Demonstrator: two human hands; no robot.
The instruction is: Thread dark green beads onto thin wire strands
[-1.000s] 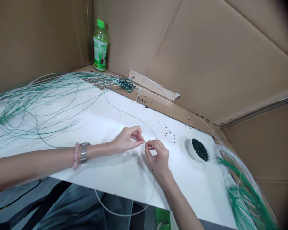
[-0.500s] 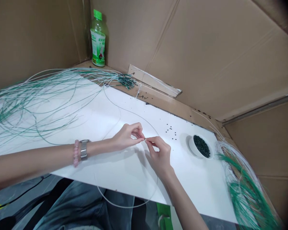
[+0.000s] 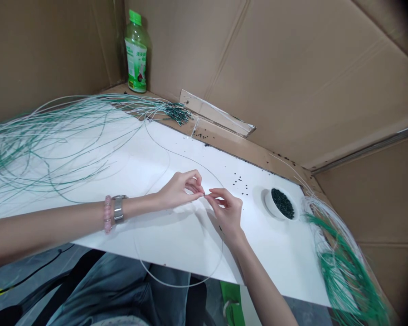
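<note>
Both grips are pressed together, fingertips meeting: the left hand (image 3: 180,190) and right hand (image 3: 226,213) pinch the end of a thin pale wire (image 3: 187,156), though from my remote view I cannot tell whether a bead sits there. Beyond the grip, a green-and-white wire bundle (image 3: 54,145) ends in dark-beaded tips (image 3: 178,113). Right of the grip, a white ceramic bowl (image 3: 271,209) holds many dark green beads (image 3: 283,203) on the white worktop (image 3: 275,271).

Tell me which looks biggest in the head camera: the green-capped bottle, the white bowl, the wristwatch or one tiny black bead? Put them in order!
Biggest to smallest in the head view:
1. green-capped plastic bottle, though it sits farther away
2. white bowl
3. metal wristwatch
4. loose black bead
</note>
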